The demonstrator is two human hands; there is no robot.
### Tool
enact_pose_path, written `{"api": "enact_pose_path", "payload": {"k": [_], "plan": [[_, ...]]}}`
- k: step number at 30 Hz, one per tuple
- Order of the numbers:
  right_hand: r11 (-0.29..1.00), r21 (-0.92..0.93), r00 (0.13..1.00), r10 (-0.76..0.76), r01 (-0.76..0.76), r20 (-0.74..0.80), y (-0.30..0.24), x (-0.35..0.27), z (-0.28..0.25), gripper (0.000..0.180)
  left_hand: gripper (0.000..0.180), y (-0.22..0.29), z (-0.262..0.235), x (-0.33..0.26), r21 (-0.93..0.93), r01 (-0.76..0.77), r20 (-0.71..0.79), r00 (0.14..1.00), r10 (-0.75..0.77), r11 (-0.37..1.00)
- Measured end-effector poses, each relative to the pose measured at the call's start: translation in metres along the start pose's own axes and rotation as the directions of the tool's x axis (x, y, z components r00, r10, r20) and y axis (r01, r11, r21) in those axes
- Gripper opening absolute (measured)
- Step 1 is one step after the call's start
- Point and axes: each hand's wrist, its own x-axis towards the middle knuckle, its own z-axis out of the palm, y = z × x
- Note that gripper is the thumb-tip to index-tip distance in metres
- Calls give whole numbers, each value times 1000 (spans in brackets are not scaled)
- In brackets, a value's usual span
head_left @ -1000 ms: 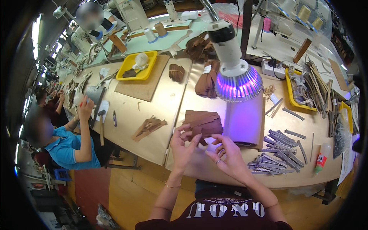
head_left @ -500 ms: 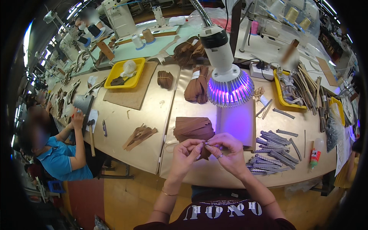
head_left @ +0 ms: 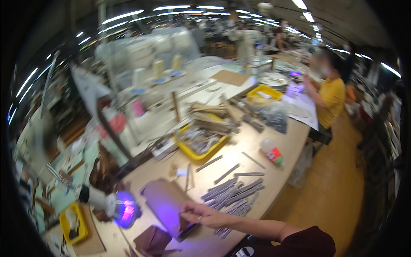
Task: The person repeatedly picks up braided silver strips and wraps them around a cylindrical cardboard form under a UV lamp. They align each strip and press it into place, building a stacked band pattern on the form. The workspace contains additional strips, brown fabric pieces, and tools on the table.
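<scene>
Over tbl (head_left: 244,145), 1 R hand (head_left: 209,217) w/ 1 brn pc (head_left: 184,222).

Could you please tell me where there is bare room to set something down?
Two patches look bare: the tabletop between the yellow tray, the bottle and the dark plastic bag, and the stretch right of the grey strips, below the bottle. It is crowded beside the right hand, where those strips overlap.

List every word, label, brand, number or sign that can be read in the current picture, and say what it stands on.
No text can be read.
Bottle: red label, too blurred to read.
Maroon shirt: white print at the lower edge, cut off, unreadable.
Brown piece at the right hand: no lettering visible.
</scene>
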Motion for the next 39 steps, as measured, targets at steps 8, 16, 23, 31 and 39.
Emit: {"api": "enact_pose_path", "payload": {"k": [8, 16, 23, 31, 39], "plan": [[975, -222, 928, 89, -7, 361, 4, -7, 19, 20, 40, 105, 2, -4, -412, 532, 761, 648, -42, 739], [648, -739, 969, 6, 184, 247, -6, -9, 10, 43, 23, 121, 12, -2, -454, 649, 751, 648, -131, 610], [787, -615, 961, 202, -45, 188, -27, -4, -15, 47, 13, 109, 0, 5, -371, 752, 530, 653, -541, 545], [929, -346, 989, 99, -130, -107, -23, 35, -32, 46, 14, 100, 34, 28, -611, 739, 542, 651, -532, 282], [758, -650, 984, 74, 51, 163, -25, 41, -25, 23, 14, 122, 47, 35, -609, 685, 604, 727, -325, 401]]}}
